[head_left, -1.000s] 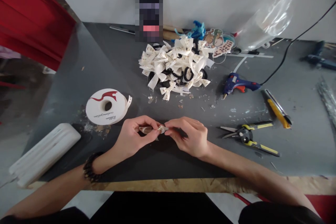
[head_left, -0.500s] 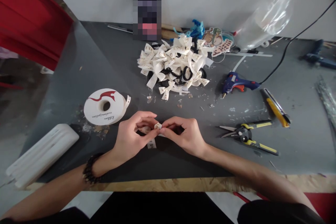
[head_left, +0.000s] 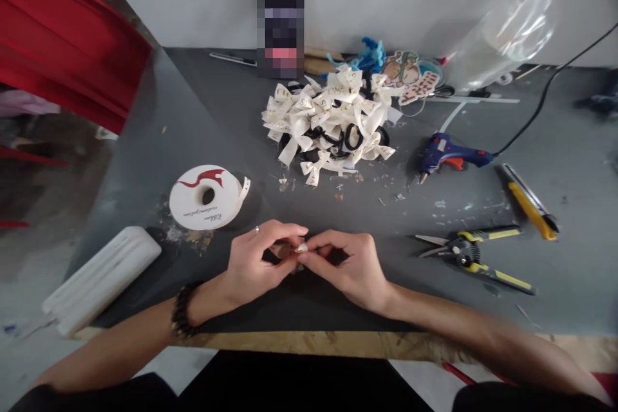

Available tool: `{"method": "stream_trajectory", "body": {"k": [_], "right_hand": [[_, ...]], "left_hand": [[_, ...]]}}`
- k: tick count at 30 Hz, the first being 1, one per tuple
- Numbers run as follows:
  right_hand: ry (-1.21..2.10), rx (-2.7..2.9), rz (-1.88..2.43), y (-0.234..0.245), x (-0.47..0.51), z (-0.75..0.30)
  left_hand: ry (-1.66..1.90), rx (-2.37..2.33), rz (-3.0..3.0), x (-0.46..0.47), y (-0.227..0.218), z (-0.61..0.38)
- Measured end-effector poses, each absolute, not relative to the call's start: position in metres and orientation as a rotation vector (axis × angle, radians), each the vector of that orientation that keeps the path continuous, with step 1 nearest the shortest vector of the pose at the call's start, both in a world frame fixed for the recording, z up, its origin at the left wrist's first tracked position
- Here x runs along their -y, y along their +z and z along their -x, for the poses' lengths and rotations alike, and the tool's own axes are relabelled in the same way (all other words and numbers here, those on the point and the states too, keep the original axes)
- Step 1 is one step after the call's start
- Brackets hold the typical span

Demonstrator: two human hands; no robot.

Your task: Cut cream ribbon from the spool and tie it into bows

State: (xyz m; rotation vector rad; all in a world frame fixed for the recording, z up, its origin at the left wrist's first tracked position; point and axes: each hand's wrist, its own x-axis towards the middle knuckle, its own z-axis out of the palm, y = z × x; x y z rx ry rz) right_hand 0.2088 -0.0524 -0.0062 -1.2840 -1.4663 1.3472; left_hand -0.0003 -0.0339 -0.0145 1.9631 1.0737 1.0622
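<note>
One desk (head_left: 203, 135), grey, spreads under everything here. One red chair (head_left: 62, 38) at the desk's left edge, only partly in sight. One clear plastic bag (head_left: 506, 38) at the back right, against the wall. One pile of bows (head_left: 328, 112), white with lettering, black bands among them; too tangled for a full count. One white case (head_left: 103, 277), long, lying slanted at the front left. One pair of snips (head_left: 466, 251) to the right, blades apart, two yellow-and-black handles. Two hands, one person: left hand (head_left: 255, 264) and right hand (head_left: 360, 267), fingertips meeting near the desk's front. One ribbon spool (head_left: 186, 199) lies flat beyond the left hand, short tail out. One glue gun (head_left: 451, 151), blue, right of the bows, nozzle toward the person. One yellow cutter (head_left: 533, 209) just beyond the snips. One dark bracelet (head_left: 181, 312), left wrist. One ribbon piece (head_left: 302, 248) between the hands, mostly hidden; both grips narrow, pinching it, thumbs against fingers. One ring (head_left: 257, 229), left hand.
</note>
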Motion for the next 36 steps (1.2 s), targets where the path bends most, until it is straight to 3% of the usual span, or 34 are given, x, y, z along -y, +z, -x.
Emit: {"method": "stream_trajectory", "body": {"k": [19, 36], "right_hand": [[1.377, 1.315, 1.297, -0.0078, 0.0457, -0.2097], [1.491, 1.288, 1.191, -0.0101, 0.047, -0.2104]], "left_hand": [[1.324, -1.001, -2.216, 0.0264, -0.0083, -0.0052], [1.034, -1.115, -2.015, 0.0238, -0.0055, 0.0008]]}}
